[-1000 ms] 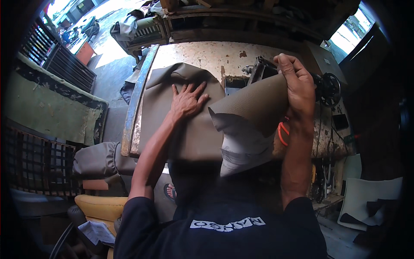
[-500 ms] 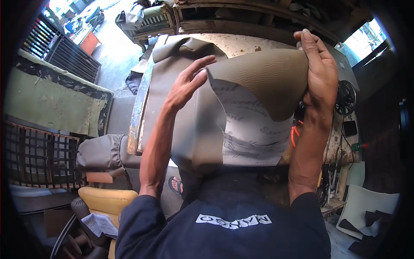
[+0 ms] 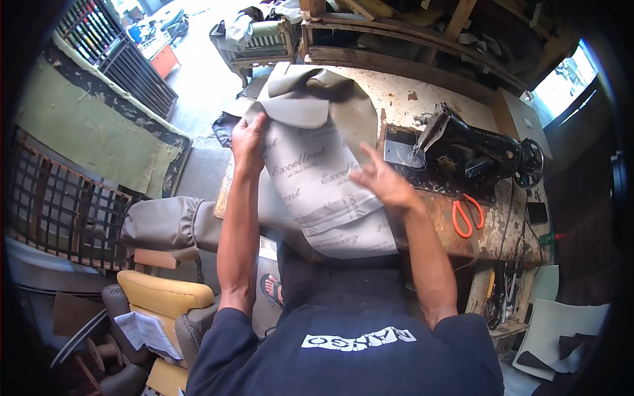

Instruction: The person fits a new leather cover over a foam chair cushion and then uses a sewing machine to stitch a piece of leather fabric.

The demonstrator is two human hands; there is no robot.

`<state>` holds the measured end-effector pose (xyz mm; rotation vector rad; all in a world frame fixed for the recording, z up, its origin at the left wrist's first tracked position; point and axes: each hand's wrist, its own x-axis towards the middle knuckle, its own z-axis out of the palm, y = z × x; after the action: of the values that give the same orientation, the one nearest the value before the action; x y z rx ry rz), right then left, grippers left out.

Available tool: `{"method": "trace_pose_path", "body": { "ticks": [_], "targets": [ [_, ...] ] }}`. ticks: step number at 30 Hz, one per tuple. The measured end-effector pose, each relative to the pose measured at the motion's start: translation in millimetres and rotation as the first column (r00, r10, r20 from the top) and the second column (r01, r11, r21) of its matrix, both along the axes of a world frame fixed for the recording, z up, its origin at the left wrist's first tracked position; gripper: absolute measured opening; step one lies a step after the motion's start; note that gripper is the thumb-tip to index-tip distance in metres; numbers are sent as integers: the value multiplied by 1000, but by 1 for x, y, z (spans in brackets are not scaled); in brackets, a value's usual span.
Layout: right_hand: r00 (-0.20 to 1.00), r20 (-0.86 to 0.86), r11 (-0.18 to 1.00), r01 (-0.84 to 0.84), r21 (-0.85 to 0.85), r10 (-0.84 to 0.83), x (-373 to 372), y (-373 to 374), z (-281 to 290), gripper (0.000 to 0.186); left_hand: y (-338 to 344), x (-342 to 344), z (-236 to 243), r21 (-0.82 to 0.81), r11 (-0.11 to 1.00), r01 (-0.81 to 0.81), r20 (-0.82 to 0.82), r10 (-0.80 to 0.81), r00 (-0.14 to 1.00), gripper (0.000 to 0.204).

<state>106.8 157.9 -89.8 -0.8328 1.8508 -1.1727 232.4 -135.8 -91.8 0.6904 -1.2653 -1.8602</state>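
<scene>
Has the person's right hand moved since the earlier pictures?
Yes, leftward and toward the person: earlier the right hand overlapped the black sewing machine in view; now it is by the machine's left end.

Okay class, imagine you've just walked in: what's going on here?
A person is handling a sheet of brownish material at a worn table, its pale printed backing facing up. The left hand grips its far left edge; the right hand, fingers spread and blurred, is by its right edge, whether touching is unclear. To the right, on the table, are a black sewing machine and orange-handled scissors, neither in hand.
</scene>
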Motion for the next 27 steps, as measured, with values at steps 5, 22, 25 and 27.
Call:
{"method": "trace_pose_path", "body": {
  "ticks": [5, 22, 25, 27],
  "targets": [
    [932, 306, 957, 248, -150, -194, 29, 29, -60, 67, -38, 19, -82, -144, 987, -69, 471, 130, 872, 29],
    [870, 480, 962, 23, -271, 114, 65, 62, -35, 59, -32, 64, -41, 170, 969, 182, -206, -146, 968, 18],
    [859, 481, 967, -56, -249, 173, 70, 69, -12, 63, -13, 69, -19, 185, 923, 338, -420, -237, 876, 22],
    [860, 433, 953, -176, -245, 270, 68, 69, -6, 75, 9, 73, 12, 236, 851, 469, -565, -273, 779, 35]
  ]
}}
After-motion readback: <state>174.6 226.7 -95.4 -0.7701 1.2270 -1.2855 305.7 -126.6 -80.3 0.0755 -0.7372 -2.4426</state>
